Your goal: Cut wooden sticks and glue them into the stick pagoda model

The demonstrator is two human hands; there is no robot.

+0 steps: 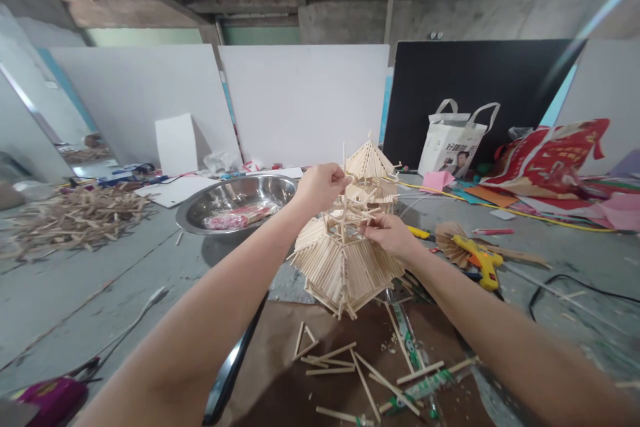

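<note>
A model tower of thin wooden sticks stands in the middle, its wide slatted roof flaring outward. My left hand is closed in a pinch at the upright stick rising from its top. On the right side of the upper frame, my right hand pinches at the end of a small stick. Just behind is another stick model with a pointed roof. Loose wooden sticks lie on the brown sheet in front.
A steel basin sits left of the model, with a pile of sticks farther left. At right are a yellow glue gun, a white tote bag, a red bag and coloured paper. A purple tool lies bottom left.
</note>
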